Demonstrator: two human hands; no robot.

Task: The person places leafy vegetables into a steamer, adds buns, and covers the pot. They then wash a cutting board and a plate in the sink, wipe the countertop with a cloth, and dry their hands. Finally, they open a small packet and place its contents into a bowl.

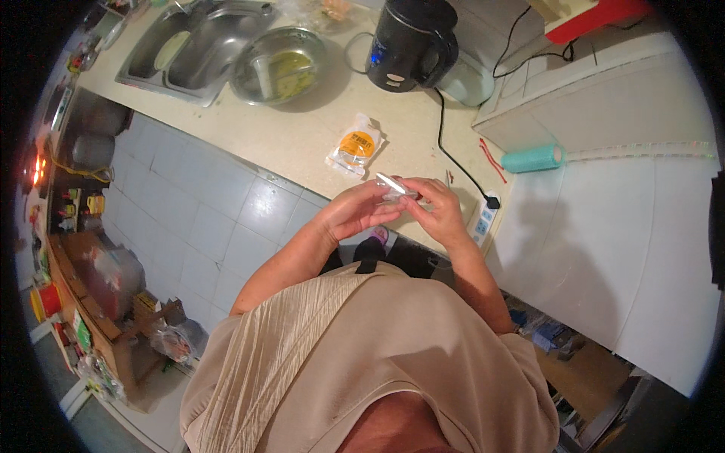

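Observation:
Between my two hands, over the counter's front edge, is a small shiny clear plastic wrapper (392,186). My left hand (362,210) supports it from the left, with the thumb against it. From the right, my right hand (435,205) pinches it between thumb and fingers. What the wrapper contains cannot be made out. Just beyond my hands, a white plastic packet with an orange round label (355,145) lies on the cream countertop (317,127); the label bears writing.
At the back stands a black electric jug (405,51), its cord running to a white power strip (484,221). A steel bowl (241,79) holds yellowish liquid and a pale utensil beside the double sink (207,54). A teal roll (532,158) lies by the right wall.

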